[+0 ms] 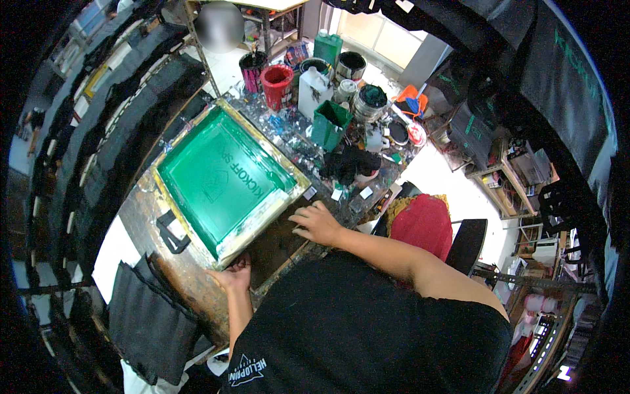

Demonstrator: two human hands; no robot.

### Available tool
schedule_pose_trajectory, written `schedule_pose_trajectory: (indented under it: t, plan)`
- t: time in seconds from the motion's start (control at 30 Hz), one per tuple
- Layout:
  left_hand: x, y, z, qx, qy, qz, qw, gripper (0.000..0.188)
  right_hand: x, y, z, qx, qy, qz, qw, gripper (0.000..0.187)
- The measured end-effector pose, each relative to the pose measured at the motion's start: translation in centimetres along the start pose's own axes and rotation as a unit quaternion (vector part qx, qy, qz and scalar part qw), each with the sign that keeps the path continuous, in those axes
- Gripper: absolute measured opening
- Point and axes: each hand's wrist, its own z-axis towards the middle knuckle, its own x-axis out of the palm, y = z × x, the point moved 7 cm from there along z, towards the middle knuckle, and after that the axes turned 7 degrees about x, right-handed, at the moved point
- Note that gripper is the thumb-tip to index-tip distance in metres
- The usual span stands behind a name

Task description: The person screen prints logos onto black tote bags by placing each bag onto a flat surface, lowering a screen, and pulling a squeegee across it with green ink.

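Observation:
A screen printing frame (226, 172) lies tilted across the worktable in front of me, its mesh coated in green ink with a darker design and lettering showing through. Pale tape and ink smears cover its rim. At the near corner, my left hand (234, 274) has its thumb on one side and curled fingers on the other, closed on the frame; part of the grip is hidden under the edge. My right hand (319, 224) is beside the right corner, apart from the frame as far as I can see, with its fingers spread and nothing in them.
Ink tubs crowd the table's far side: a red bucket (277, 87), a white jug (315, 93), a green container (330, 125) and several cans. A black handle-like piece (172, 232) lies left of the frame. Racks of dark fabric (154, 88) stand left; a red-covered seat (423, 223) is right.

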Motion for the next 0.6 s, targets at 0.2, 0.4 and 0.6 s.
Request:
schedule_pose_trajectory:
  t: [0.2, 0.4, 0.6]
  plan:
    - [-1.2, 0.1, 0.6, 0.001, -0.015, -0.037, 0.999, 0.106, -8.8, -13.6, 1.5, 0.311, -0.263, 0.093, 0.909, 0.094]
    - [-0.5, -0.4, -0.7, -0.003, -0.031, -0.015, 0.999, 0.112, -10.5, -20.7, 7.9, 0.294, -0.275, -0.043, 0.914, 0.112]
    - [-4.0, -1.1, -0.2, -0.009, -0.071, -0.006, 0.997, 0.12, -8.9, -23.8, 9.6, 0.319, -0.192, 0.183, 0.91, 0.105]
